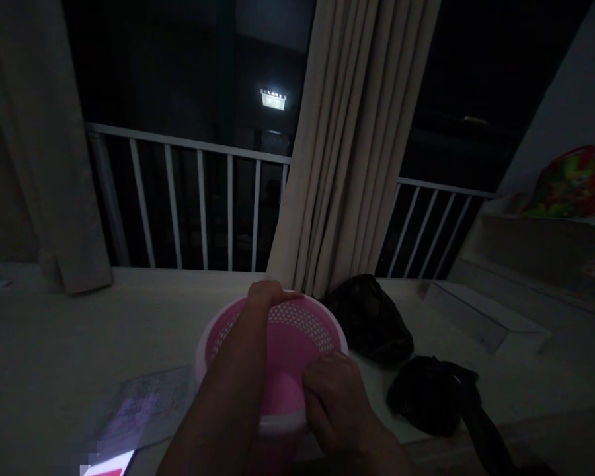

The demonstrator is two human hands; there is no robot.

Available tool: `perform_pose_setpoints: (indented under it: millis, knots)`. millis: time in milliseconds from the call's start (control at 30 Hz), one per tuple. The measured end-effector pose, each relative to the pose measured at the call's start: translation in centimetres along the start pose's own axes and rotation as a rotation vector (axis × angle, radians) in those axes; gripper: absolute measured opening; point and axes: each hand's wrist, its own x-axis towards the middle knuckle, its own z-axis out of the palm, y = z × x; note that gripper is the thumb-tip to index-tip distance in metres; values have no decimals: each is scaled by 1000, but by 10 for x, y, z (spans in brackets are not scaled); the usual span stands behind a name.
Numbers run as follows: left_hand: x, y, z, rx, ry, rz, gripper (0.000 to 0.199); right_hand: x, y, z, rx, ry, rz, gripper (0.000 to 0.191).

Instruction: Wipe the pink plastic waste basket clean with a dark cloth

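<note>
A pink plastic basket (277, 337) with a pale rim and a band of lattice holes stands in front of me, its open top facing up. My left arm reaches across the opening, and my left hand (272, 291) is hooked over the far rim, fingers closed on it. On the near right side of the rim, my right hand (334, 390) is curled in a fist around the edge. Pink floor shows inside the basket; my left forearm hides part of the interior.
Two black plastic bags (371, 324) lie right of the basket, the nearer one knotted (426, 396). Farther right stands a clear-fronted box (490, 317). A printed sheet (143, 410) lies left. Behind are a curtain (347, 145) and white railing (203, 192). A colourful bag (568, 182) sits on a ledge.
</note>
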Motion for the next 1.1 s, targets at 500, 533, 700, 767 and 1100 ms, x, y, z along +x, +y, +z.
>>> perform_pose_setpoints:
  millis: [500, 533, 700, 767, 1100]
  knots:
    - [8, -6, 3, 35, -8, -40, 102, -1, -5, 6, 19, 105, 24, 18]
    - [8, -7, 4, 37, -10, -42, 102, -1, -1, 6, 31, 116, 15, 18]
    - [10, -9, 5, 32, -6, -50, 103, 0, 6, 6, 49, 157, 83, 21]
    - [10, -8, 4, 26, -5, -55, 103, 0, -4, 8, 15, 165, 114, 20]
    - [4, -4, 0, 8, -10, -51, 104, 1, -1, 5, -30, 105, 73, 20]
